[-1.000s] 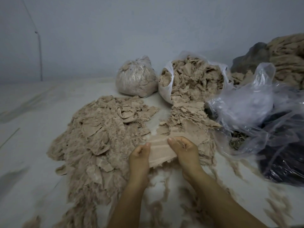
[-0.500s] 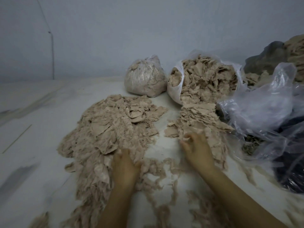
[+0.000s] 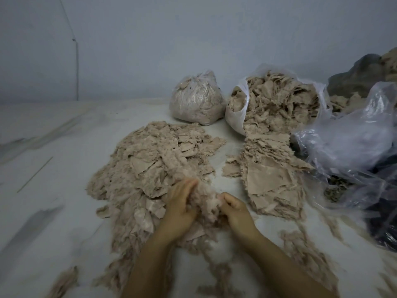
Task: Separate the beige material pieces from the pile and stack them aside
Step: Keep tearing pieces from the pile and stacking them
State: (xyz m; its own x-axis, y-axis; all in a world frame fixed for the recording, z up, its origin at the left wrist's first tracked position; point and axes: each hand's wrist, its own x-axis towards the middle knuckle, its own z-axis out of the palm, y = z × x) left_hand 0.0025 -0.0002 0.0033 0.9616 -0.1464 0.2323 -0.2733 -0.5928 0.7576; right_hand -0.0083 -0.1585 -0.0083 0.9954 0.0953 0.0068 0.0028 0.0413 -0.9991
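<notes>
A big loose pile of beige material pieces (image 3: 150, 166) covers the middle left of the white surface. To its right lies a flatter stack of beige pieces (image 3: 270, 179), spilling from an open white bag (image 3: 236, 117). My left hand (image 3: 180, 205) and my right hand (image 3: 236, 214) meet at the near right edge of the pile. Both are closed on a fluffy clump of beige material (image 3: 208, 203) held between them. The fingertips are partly buried in the fibres.
A tied clear bag of beige scraps (image 3: 196, 100) stands at the back. Crumpled clear plastic over dark bags (image 3: 352, 147) fills the right side. Frayed beige strands (image 3: 300, 244) lie scattered near my arms. A wall rises behind.
My hands held a flat beige piece, then parted, the right laying it on the right stack. Now both have come together at the pile's edge and closed on a clump.
</notes>
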